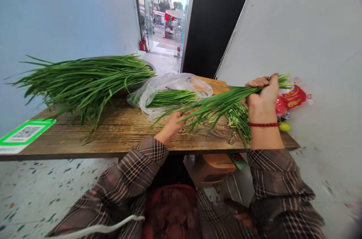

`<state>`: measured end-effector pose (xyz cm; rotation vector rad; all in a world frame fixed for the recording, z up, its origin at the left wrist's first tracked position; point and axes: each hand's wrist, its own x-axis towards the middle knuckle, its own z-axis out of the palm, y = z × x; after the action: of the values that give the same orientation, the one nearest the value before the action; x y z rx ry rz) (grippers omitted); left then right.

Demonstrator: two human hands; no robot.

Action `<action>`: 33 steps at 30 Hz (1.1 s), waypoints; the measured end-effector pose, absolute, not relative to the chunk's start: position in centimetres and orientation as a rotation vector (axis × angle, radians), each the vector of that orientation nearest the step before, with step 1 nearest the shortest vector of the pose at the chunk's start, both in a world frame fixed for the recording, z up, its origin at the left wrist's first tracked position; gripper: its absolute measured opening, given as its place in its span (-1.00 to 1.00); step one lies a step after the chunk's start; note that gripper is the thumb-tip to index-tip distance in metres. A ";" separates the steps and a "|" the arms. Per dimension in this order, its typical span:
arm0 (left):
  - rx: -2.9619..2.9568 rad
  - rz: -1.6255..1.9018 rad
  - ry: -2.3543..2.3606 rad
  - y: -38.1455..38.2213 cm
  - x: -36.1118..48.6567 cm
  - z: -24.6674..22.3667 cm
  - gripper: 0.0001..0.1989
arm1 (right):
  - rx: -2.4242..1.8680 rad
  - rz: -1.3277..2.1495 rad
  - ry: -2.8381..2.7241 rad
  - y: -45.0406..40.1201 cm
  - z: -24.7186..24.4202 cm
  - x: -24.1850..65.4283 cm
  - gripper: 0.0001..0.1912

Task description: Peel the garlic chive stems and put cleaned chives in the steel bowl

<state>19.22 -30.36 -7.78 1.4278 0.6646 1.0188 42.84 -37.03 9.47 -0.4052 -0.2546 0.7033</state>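
A bunch of green chives (217, 102) stretches across the wooden table, its pale ends up at the right. My right hand (263, 92), with a red cord bracelet at the wrist, is wrapped round the bunch near those ends. My left hand (174, 126) is at the drooping leaf tips, its fingers partly behind the leaves; whether it pinches any is unclear. More chives (169, 97) lie in a clear plastic bag (147, 110) behind my left hand. A large heap of chives (87, 78) rests at the left, in a metal bowl mostly hidden by it.
Loose trimmings (239, 118) lie below my right wrist. Beyond them are a red package (294, 97) and a yellow-green object (284, 126). A QR code card (25, 133) sits at the table's left end. An orange stool (215, 169) stands under the table (113, 144).
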 end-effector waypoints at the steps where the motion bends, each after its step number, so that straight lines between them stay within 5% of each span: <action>1: 1.463 1.028 0.716 -30.1 18.9 -7.6 -0.73 | -0.424 0.691 -0.269 -37.2 9.6 42.9 -0.58; 8: 1.866 1.197 0.948 -27.3 15.7 -2.9 -0.82 | -0.531 0.613 -0.529 -39.4 10.8 41.0 -0.58; 15: 1.701 1.133 0.529 -30.9 18.2 3.6 -0.57 | -0.567 0.789 -0.808 -38.5 8.5 33.1 -0.68; 23: 1.538 0.732 0.365 -33.4 19.0 4.1 -0.24 | -0.742 0.674 -0.937 -36.0 4.1 29.5 -0.75; 29: 1.729 0.564 0.520 -32.9 16.8 4.0 -0.70 | -0.805 0.800 -1.095 -35.0 1.8 29.9 -0.68; 33: 1.883 0.641 0.694 -31.8 15.8 3.5 -0.84 | -0.736 0.842 -1.138 -33.5 0.5 30.1 -0.73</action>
<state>15.82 -31.85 3.54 1.8825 0.6940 0.6406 30.14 -33.45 0.45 -0.7355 -1.1384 0.8424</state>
